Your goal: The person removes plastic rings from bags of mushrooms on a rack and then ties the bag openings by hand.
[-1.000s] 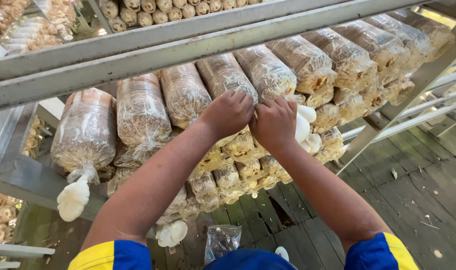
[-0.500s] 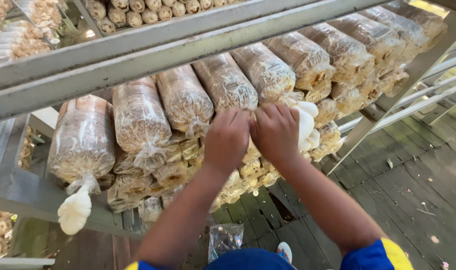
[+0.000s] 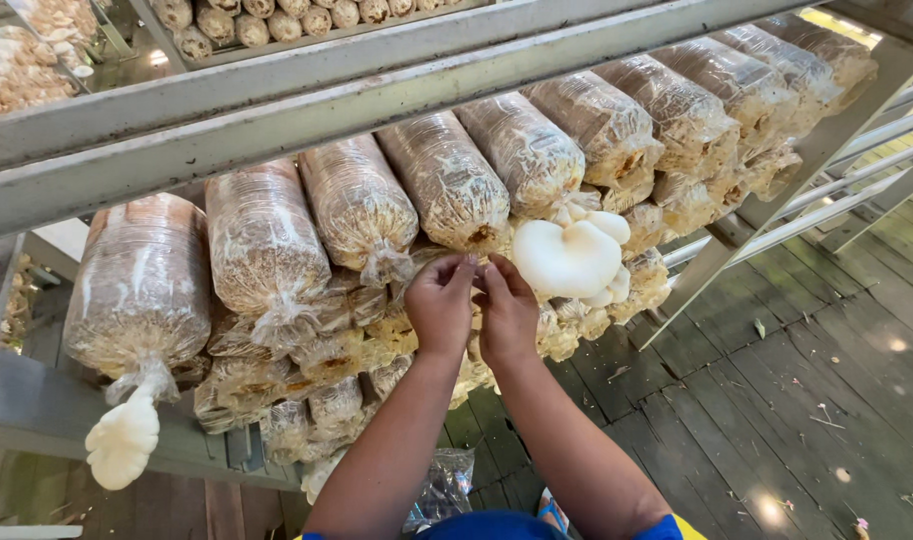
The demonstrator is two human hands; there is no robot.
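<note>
Metal rack (image 3: pixel 277 110) holds perhaps nine top-row bags, two white mushroom clusters; both hands' fingers (image 3: pixel 469 268) pinch together.

Clear plastic cylindrical bags (image 3: pixel 357 200) of brown substrate lie stacked on the rack (image 3: pixel 277 110).

Your left hand (image 3: pixel 440 305) and right hand (image 3: pixel 507 315) are side by side, fingertips nearly touching, just in front of the stacked row of clear plastic cylindrical mushroom bags (image 3: pixel 447 180) lying on the grey metal rack shelf (image 3: pixel 37 410). Just to the right of your right hand, a broad white oyster mushroom cluster (image 3: pixel 572 255) juts from a bag mouth. Far to your left, a smaller white mushroom clump (image 3: pixel 124 450) hangs from the end bag. Above the bags runs the grey metal rack beam (image 3: pixel 327 90). Below your arms, a crumpled clear plastic bag (image 3: pixel 442 490) lies on the wooden plank floor (image 3: pixel 777 400).
</note>
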